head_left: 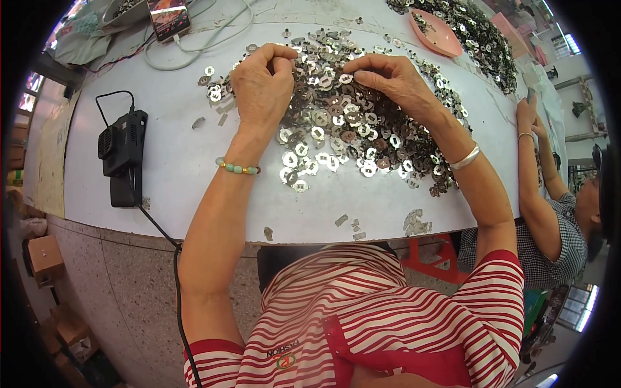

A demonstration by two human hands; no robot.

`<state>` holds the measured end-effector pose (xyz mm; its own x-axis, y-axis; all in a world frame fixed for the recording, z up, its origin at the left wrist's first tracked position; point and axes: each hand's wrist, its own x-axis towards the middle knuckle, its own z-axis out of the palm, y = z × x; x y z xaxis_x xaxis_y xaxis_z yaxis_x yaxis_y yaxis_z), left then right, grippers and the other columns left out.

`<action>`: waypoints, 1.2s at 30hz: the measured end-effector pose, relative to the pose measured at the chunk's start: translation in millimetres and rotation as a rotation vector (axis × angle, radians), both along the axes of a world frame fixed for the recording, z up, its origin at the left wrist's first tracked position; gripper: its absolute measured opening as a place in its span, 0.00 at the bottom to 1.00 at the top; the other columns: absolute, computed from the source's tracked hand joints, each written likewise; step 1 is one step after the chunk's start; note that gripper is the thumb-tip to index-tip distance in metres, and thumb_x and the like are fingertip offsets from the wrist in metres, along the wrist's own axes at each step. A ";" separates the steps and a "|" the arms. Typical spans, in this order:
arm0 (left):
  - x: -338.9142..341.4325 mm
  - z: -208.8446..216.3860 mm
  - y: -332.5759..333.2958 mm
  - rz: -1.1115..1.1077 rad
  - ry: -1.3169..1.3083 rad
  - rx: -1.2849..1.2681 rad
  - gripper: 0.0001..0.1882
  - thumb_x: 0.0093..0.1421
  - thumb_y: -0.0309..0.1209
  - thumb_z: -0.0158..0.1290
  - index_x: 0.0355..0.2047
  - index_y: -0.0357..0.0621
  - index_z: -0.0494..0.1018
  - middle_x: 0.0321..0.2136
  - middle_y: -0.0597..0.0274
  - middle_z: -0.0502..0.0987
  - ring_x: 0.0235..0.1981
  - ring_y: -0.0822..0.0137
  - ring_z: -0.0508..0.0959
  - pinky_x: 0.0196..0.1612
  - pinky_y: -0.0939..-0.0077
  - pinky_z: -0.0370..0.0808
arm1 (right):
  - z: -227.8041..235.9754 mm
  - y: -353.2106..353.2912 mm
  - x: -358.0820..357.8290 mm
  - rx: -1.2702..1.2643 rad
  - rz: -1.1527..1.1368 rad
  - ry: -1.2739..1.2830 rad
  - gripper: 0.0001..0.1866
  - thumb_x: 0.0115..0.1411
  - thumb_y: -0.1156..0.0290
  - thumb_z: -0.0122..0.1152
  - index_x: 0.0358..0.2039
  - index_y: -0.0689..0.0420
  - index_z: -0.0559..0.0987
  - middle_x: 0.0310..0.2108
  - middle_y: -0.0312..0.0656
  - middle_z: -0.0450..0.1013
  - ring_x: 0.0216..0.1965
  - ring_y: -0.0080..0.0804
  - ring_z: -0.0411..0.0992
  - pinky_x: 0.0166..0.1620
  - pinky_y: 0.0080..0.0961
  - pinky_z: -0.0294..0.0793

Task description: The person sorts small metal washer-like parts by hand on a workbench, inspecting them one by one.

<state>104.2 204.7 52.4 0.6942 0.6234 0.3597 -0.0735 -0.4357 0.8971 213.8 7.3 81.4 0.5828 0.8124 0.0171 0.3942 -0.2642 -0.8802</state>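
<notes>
A spread-out heap of small shiny metal discs with slotted centres (352, 119) covers the middle of the white table. My left hand (264, 84) is over the heap's left part, its fingers curled and the thumb and index tips closed together. Whatever is between them is too small to make out. Over the heap's upper middle is my right hand (398, 84), with thumb and index finger pinched. A bright metal disc (346, 78) shows right at those fingertips; I cannot tell whether it is gripped or lies beneath.
On the left of the white table (174, 174) sits a black device (124, 158) with a cable. A phone (169, 18) and white cord (200, 48) lie at the back. Far right are a pink tray (432, 32), another dark heap (482, 48) and a co-worker's hands (527, 116).
</notes>
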 end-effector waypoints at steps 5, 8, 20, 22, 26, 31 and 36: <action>1.3 -1.3 0.4 -0.005 -0.005 0.005 0.09 0.54 0.24 0.50 0.27 0.40 0.80 0.13 0.67 0.73 0.17 0.76 0.70 0.26 0.79 0.68 | -3.0 -0.5 3.0 -0.016 -0.017 -0.007 0.13 0.64 0.69 0.56 0.45 0.61 0.80 0.38 0.30 0.76 0.38 0.13 0.68 0.46 0.13 0.68; 1.3 -0.7 0.3 -0.011 -0.004 -0.002 0.09 0.54 0.24 0.49 0.27 0.40 0.80 0.13 0.67 0.72 0.16 0.76 0.70 0.25 0.79 0.68 | -5.1 -0.3 3.1 -0.031 -0.039 -0.022 0.12 0.64 0.70 0.55 0.45 0.61 0.80 0.39 0.31 0.76 0.39 0.14 0.68 0.46 0.14 0.68; -0.1 -1.8 1.5 -0.019 -0.022 0.001 0.08 0.54 0.24 0.50 0.27 0.39 0.80 0.12 0.66 0.72 0.16 0.74 0.70 0.26 0.77 0.69 | -0.2 12.3 -28.0 0.024 -0.007 -0.514 0.32 0.53 0.53 0.65 0.56 0.55 0.71 0.51 0.50 0.70 0.48 0.42 0.70 0.53 0.34 0.70; -2.7 -0.2 3.6 -0.029 0.075 0.064 0.12 0.58 0.23 0.46 0.31 0.41 0.81 0.24 0.63 0.82 0.26 0.77 0.80 0.31 0.82 0.74 | 0.0 17.4 -35.2 -0.011 0.038 -0.639 0.33 0.53 0.53 0.66 0.56 0.55 0.70 0.52 0.49 0.69 0.49 0.44 0.69 0.53 0.36 0.69; -1.7 -1.2 2.4 -0.031 0.059 0.064 0.12 0.58 0.23 0.46 0.31 0.41 0.81 0.23 0.62 0.82 0.26 0.76 0.80 0.31 0.82 0.75 | -5.5 23.8 -40.2 -0.111 0.042 -0.798 0.29 0.50 0.53 0.68 0.50 0.51 0.75 0.50 0.46 0.68 0.50 0.46 0.66 0.51 0.39 0.71; -1.4 -0.4 1.0 -0.029 0.070 0.066 0.12 0.57 0.22 0.46 0.31 0.40 0.81 0.23 0.62 0.82 0.25 0.76 0.79 0.32 0.81 0.75 | -10.8 22.1 -33.8 -0.092 0.038 -0.818 0.21 0.53 0.55 0.66 0.44 0.51 0.78 0.46 0.42 0.70 0.46 0.41 0.69 0.45 0.35 0.74; 0.4 -2.2 1.5 -0.028 0.062 0.061 0.12 0.57 0.22 0.46 0.31 0.40 0.80 0.23 0.61 0.82 0.25 0.75 0.80 0.32 0.81 0.75 | -7.0 24.1 -41.6 -0.077 0.052 -0.909 0.22 0.53 0.55 0.66 0.45 0.52 0.77 0.45 0.42 0.70 0.44 0.41 0.70 0.43 0.35 0.75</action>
